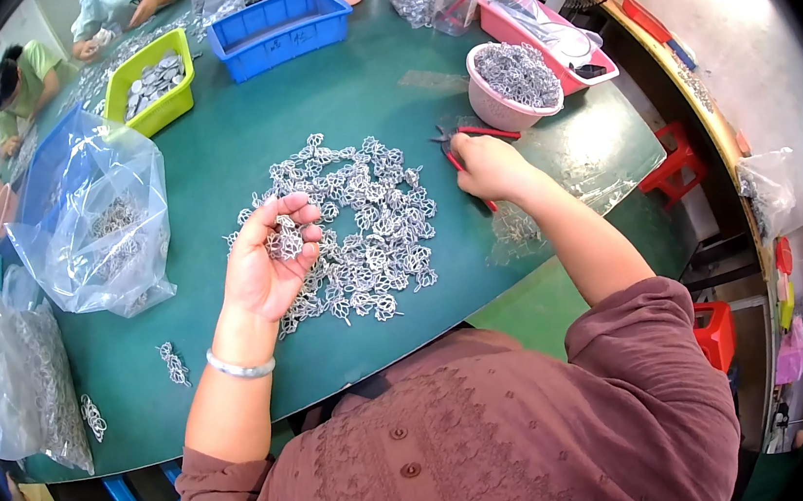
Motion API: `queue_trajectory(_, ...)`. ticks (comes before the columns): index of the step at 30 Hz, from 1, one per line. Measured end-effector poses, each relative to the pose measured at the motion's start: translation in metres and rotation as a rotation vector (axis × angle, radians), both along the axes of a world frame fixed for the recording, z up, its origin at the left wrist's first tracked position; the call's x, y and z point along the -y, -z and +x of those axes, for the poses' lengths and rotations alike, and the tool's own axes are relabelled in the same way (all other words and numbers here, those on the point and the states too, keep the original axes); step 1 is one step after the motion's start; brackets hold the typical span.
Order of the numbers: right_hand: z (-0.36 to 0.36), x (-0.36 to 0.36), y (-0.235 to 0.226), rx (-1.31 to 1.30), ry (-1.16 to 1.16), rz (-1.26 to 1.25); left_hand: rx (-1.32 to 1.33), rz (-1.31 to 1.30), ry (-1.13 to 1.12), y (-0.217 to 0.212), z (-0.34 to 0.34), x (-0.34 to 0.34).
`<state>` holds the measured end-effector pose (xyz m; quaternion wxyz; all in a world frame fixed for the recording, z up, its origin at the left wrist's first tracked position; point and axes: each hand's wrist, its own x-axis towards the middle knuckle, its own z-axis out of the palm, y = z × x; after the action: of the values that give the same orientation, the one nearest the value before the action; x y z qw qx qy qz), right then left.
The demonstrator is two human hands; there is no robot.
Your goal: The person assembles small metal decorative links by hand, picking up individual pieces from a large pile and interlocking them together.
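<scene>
**Fingers curled on one casting, cutters under the other hand**

My left hand (270, 254) had its fingers (291, 206) curled loosely around one silver filigree piece (285, 243), raised at the pile's 9 o'clock edge. My right hand (489, 168) was closed over the red-handled cutters (468, 136) at the pile's 2 o'clock. Risk, as I judged it: the loose hold could drop the piece back into the heap of castings (360, 225), where tangled parts would snag. The pink bowl (504, 108) held silver trimmings; the yellow bin (152, 86) held flat discs; the blue crate (281, 30) looked empty.

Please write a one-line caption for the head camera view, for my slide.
Left hand holds a silver metal piece above a pile of metal pieces; right hand grips red-handled cutters on green table.
</scene>
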<state>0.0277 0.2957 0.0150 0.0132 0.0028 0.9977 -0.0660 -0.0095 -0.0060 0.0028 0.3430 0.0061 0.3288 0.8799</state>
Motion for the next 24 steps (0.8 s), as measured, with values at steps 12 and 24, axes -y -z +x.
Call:
queue_trajectory(12, -0.06, 0.011, 0.013, -0.241, -0.015, 0.023, 0.03, 0.036, 0.027, -0.004, -0.001, 0.002)
queue_trajectory(24, -0.068, 0.021, 0.011, -0.13, -0.538, -0.472, -0.038, -0.058, 0.057, -0.004, 0.002, 0.0)
